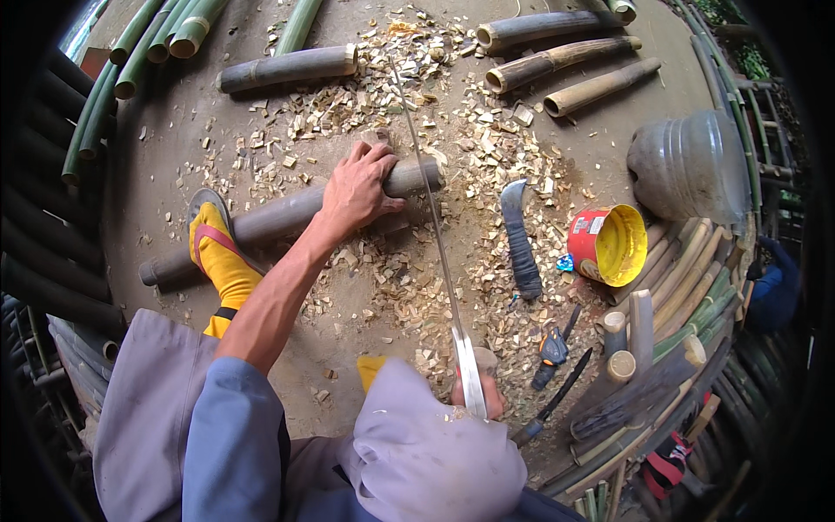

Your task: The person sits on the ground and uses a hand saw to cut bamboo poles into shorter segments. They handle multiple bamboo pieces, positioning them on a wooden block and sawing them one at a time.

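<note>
A dark brown bamboo pole (pixel 283 217) lies slanting across the ground. Near its right end my left hand (pixel 361 187) is closed over the top of it. My left foot, in a yellow sock and flip-flop (pixel 217 244), is on the pole farther left. My right hand (pixel 491 396), partly hidden by my knee, is closed round the grip of a handsaw (pixel 446 274). The saw's long narrow blade points away from me and crosses the pole just right of my left hand. Whether its teeth have cut in, I cannot tell.
Wood chips (pixel 409 304) cover the ground. At right lie a curved blade with a wrapped handle (pixel 520 239), a red can with yellow inside (pixel 590 248), a knife (pixel 565 387) and a plastic container (pixel 687 165). Bamboo pieces (pixel 557 65) lie beyond; more poles (pixel 696 287) line the right.
</note>
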Available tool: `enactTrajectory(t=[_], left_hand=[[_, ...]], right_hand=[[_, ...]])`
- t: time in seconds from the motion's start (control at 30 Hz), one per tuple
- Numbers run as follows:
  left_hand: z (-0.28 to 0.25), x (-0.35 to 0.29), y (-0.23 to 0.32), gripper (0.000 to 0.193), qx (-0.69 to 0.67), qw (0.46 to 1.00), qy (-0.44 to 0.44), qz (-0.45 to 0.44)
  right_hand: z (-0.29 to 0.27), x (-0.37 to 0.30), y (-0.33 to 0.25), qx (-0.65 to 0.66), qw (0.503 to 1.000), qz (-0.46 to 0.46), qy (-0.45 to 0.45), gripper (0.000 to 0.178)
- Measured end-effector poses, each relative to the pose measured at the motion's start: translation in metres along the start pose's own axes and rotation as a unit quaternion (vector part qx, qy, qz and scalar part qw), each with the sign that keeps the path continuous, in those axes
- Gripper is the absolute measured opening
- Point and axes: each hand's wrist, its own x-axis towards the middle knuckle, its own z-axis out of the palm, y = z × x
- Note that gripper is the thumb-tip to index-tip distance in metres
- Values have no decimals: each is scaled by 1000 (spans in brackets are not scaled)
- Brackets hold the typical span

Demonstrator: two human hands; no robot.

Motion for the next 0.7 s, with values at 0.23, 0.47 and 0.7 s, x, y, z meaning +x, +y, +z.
enactTrajectory(t=[0.23, 0.47, 0.7], left_hand=[[3, 0, 10, 62, 5, 1000, 16, -24], [1, 3, 4, 60, -13, 1000, -1, -16], [7, 1, 11, 62, 12, 1000, 14, -23]], right_hand=[[54, 92, -13, 76, 996, 25, -34, 21], [-4, -3, -13, -1, 998, 44, 41, 22], [60, 106, -13, 76, 996, 13, -39, 19]])
